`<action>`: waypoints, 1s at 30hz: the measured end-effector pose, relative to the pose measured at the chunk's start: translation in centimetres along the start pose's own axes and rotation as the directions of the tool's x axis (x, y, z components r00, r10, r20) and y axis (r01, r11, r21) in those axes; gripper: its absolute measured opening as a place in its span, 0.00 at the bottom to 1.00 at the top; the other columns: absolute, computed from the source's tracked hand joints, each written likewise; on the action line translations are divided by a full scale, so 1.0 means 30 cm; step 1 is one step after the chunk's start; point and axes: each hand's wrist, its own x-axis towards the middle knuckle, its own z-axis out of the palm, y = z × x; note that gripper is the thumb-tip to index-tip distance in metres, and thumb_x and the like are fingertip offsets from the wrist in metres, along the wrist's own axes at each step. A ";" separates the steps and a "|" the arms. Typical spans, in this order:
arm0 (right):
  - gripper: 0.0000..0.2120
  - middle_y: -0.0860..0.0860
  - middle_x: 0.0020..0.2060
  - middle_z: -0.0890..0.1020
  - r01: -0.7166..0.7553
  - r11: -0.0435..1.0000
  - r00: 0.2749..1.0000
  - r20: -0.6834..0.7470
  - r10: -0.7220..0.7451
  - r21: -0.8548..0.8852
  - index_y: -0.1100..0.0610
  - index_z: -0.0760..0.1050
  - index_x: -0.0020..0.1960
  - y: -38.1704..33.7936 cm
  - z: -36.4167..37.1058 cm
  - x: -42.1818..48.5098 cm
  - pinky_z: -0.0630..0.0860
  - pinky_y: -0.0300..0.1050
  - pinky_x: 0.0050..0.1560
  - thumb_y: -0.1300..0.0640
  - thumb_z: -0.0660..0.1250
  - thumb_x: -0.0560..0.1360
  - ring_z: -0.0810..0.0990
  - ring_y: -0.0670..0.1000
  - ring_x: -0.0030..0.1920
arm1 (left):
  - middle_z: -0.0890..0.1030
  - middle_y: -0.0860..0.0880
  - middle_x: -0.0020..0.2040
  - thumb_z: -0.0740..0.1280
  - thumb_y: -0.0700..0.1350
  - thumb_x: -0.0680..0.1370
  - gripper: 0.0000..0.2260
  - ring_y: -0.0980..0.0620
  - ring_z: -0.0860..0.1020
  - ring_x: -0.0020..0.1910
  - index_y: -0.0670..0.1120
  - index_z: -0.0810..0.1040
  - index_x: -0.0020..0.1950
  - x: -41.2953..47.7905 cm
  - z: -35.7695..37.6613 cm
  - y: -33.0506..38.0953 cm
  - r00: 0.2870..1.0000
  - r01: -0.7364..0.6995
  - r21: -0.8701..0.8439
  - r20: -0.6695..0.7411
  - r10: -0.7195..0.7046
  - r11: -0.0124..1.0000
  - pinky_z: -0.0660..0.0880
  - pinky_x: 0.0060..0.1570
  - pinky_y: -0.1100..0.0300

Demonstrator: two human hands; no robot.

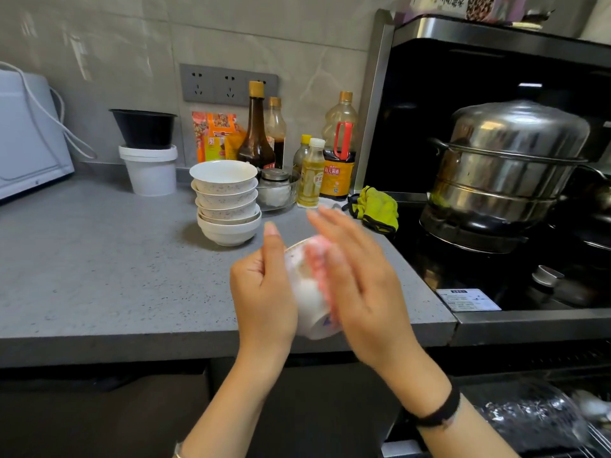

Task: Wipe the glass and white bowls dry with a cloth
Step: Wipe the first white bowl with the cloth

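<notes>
The step in hand is drying one white bowl. The left hand (264, 292) grips the bowl (309, 302) from outside, fingers curled round its wall and thumb laid straight up beside the rim, so the bowl is tipped on its side with the mouth turned toward the right hand (360, 282). That hand lies flat, fingers stretched out, and presses a pink cloth (317, 259) into the bowl's mouth. It is blurred, so it looks to be mid-rub, and I cannot tell where its thumb sits. Both hands hold the bowl in the air above the front edge of the counter (115, 259).

Next, I judge, the cloth needs to go round the outer wall and foot, and then the bowl has to be set down somewhere apart from those not yet wiped. The grip must stay firm, since a wet glazed bowl slips easily.

Beyond the left thumb, on the counter, stands one stack of white bowls (228, 206): five or six, as the lower rims sit too close together to count surely. To the right of the stack and touching it is one glass bowl (281, 196) with a lidded jar inside. Past the right fingertips lies one yellow-green rag (378, 208). Farther back stand five bottles (256, 137), two of them small.
</notes>
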 end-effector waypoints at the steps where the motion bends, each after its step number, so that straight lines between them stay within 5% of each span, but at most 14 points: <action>1: 0.20 0.39 0.70 0.70 -0.124 0.975 0.992 0.017 0.123 0.185 0.44 0.66 0.72 0.006 -0.010 0.012 0.64 0.51 0.72 0.45 0.50 0.81 0.65 0.40 0.71 | 0.70 0.46 0.24 0.58 0.53 0.81 0.24 0.52 0.72 0.23 0.40 0.70 0.29 0.001 0.002 0.002 0.999 0.039 -0.030 -0.012 -0.039 0.999 0.66 0.23 0.62; 4: 0.20 0.34 0.69 0.68 -0.297 0.864 0.953 0.065 0.296 0.406 0.38 0.62 0.71 0.007 -0.014 0.018 0.65 0.51 0.72 0.41 0.49 0.80 0.65 0.36 0.70 | 0.73 0.43 0.27 0.57 0.51 0.82 0.24 0.51 0.77 0.26 0.37 0.71 0.32 0.014 0.003 0.006 0.997 0.072 -0.060 -0.015 -0.073 0.996 0.69 0.24 0.63; 7: 0.21 0.39 0.72 0.66 -0.097 0.990 0.995 -0.011 0.099 0.102 0.43 0.62 0.73 -0.023 0.009 0.002 0.61 0.52 0.73 0.45 0.49 0.81 0.60 0.39 0.73 | 0.70 0.37 0.27 0.57 0.54 0.80 0.28 0.47 0.71 0.28 0.33 0.69 0.30 0.020 0.004 0.015 1.000 -0.017 -0.010 0.020 0.017 1.000 0.65 0.26 0.59; 10: 0.21 0.44 0.71 0.69 0.057 0.993 0.998 0.010 -0.056 -0.103 0.48 0.66 0.72 -0.013 0.012 0.014 0.61 0.52 0.73 0.49 0.50 0.81 0.61 0.43 0.74 | 0.69 0.39 0.24 0.57 0.57 0.77 0.29 0.49 0.69 0.25 0.35 0.68 0.27 0.020 0.001 0.019 0.997 -0.058 0.055 0.049 0.055 0.997 0.65 0.26 0.59; 13: 0.19 0.42 0.60 0.78 -0.119 0.980 0.993 0.026 0.116 0.158 0.48 0.73 0.65 -0.006 -0.005 0.032 0.70 0.40 0.63 0.45 0.52 0.80 0.73 0.41 0.64 | 0.70 0.47 0.23 0.58 0.53 0.80 0.25 0.53 0.71 0.23 0.37 0.70 0.30 0.020 -0.002 0.019 0.997 0.041 -0.015 0.066 -0.040 0.999 0.65 0.23 0.63; 16: 0.18 0.39 0.46 0.82 -0.332 0.861 0.943 0.113 0.312 0.386 0.55 0.76 0.57 0.005 -0.025 0.039 0.73 0.29 0.46 0.47 0.53 0.79 0.79 0.36 0.47 | 0.73 0.49 0.23 0.57 0.52 0.81 0.22 0.55 0.75 0.23 0.39 0.70 0.32 0.020 -0.011 0.024 0.989 0.137 -0.084 0.058 -0.133 0.987 0.68 0.22 0.66; 20: 0.14 0.33 0.33 0.81 -0.446 0.695 0.872 0.100 0.479 0.564 0.47 0.77 0.47 0.003 -0.038 0.024 0.72 0.24 0.35 0.52 0.53 0.82 0.79 0.30 0.37 | 0.77 0.49 0.25 0.59 0.53 0.80 0.22 0.53 0.78 0.26 0.44 0.74 0.30 0.026 -0.023 0.021 0.977 0.211 -0.190 0.050 -0.205 0.959 0.72 0.27 0.63; 23: 0.19 0.39 0.26 0.81 -0.478 0.553 0.801 0.081 0.593 0.683 0.48 0.79 0.35 0.003 -0.043 0.021 0.74 0.29 0.28 0.52 0.55 0.80 0.80 0.35 0.29 | 0.80 0.49 0.27 0.58 0.54 0.80 0.25 0.52 0.80 0.28 0.50 0.79 0.25 0.014 -0.023 0.009 0.959 0.276 -0.237 0.132 -0.251 0.931 0.75 0.31 0.59; 28: 0.22 0.46 0.25 0.81 -0.492 0.612 0.785 0.011 0.620 0.619 0.50 0.80 0.30 0.003 -0.067 0.055 0.75 0.34 0.29 0.48 0.59 0.79 0.81 0.43 0.29 | 0.76 0.45 0.27 0.55 0.60 0.73 0.31 0.54 0.76 0.28 0.33 0.74 0.31 0.042 -0.041 0.025 0.941 0.168 0.035 0.291 -0.171 0.985 0.72 0.31 0.69; 30: 0.23 0.45 0.22 0.77 -0.468 0.650 0.810 -0.004 0.586 0.598 0.54 0.76 0.27 -0.007 -0.083 0.071 0.72 0.32 0.26 0.51 0.59 0.79 0.78 0.41 0.25 | 0.72 0.49 0.23 0.54 0.58 0.75 0.27 0.57 0.72 0.25 0.39 0.69 0.25 0.054 -0.035 0.045 0.947 0.095 0.053 0.304 -0.106 0.994 0.68 0.29 0.71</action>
